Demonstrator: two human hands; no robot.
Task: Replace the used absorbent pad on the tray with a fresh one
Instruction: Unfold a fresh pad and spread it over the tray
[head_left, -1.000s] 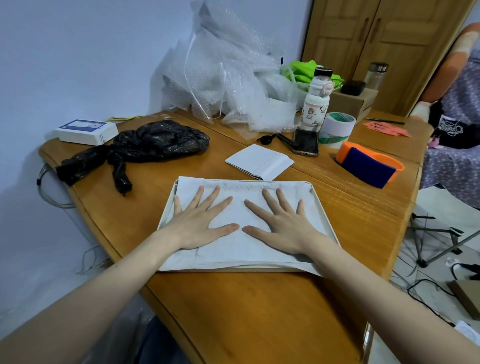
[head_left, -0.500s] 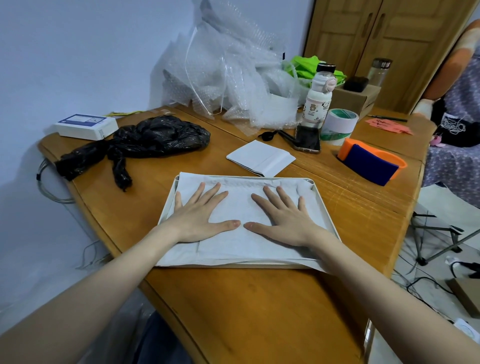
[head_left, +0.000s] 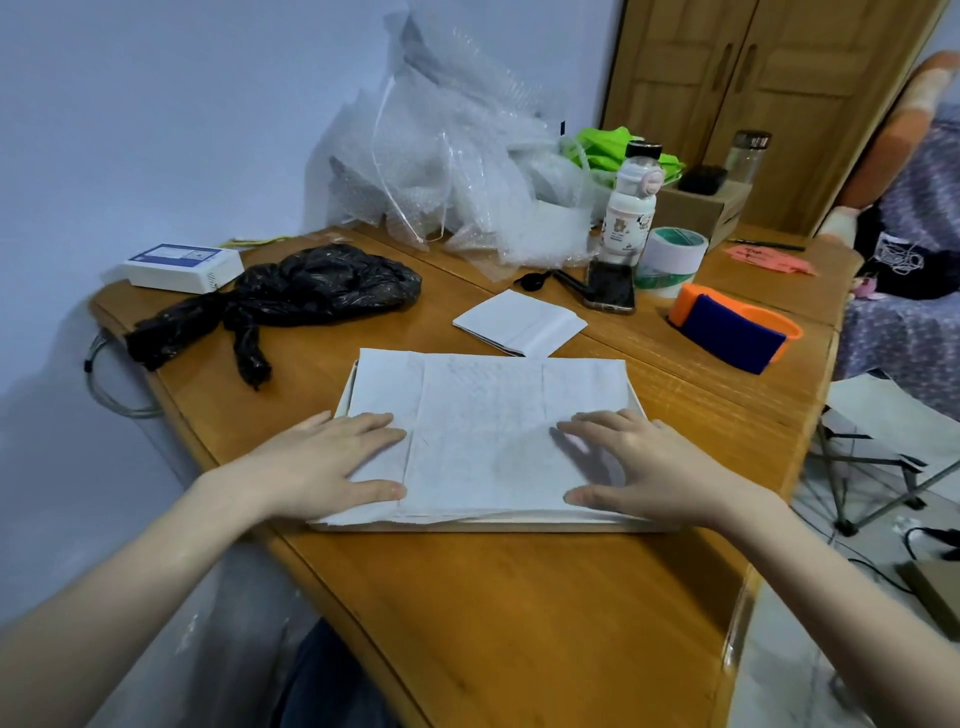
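On the wooden table, right near its front edge, sits a shallow white tray with a white absorbent pad spread inside it. The pad covers nearly all of the tray and laps over the rim at the front and the far-left corner, so only slivers of rim show. It's thin and papery, with fold creases splitting it into panels and a faint quilted texture.

Both hands are open and flat, palms down, nothing pinched. The left hand presses the pad's left edge, fingers pointing right, thumb near the front corner. The right hand mirrors it on the right edge, fingers slightly arched.

Just behind the tray is a folded white pad, a neat square, not touching the tray. Left of that lies a crinkly black plastic bag, knotted, contents hidden. Further left there's a white box near the table edge. At the back is a heap of bubble wrap, plus a white bottle, a tape roll and a phone. An orange holder with something blue in it sits off to the right.

Bare wood is open in front of the tray and to its right.
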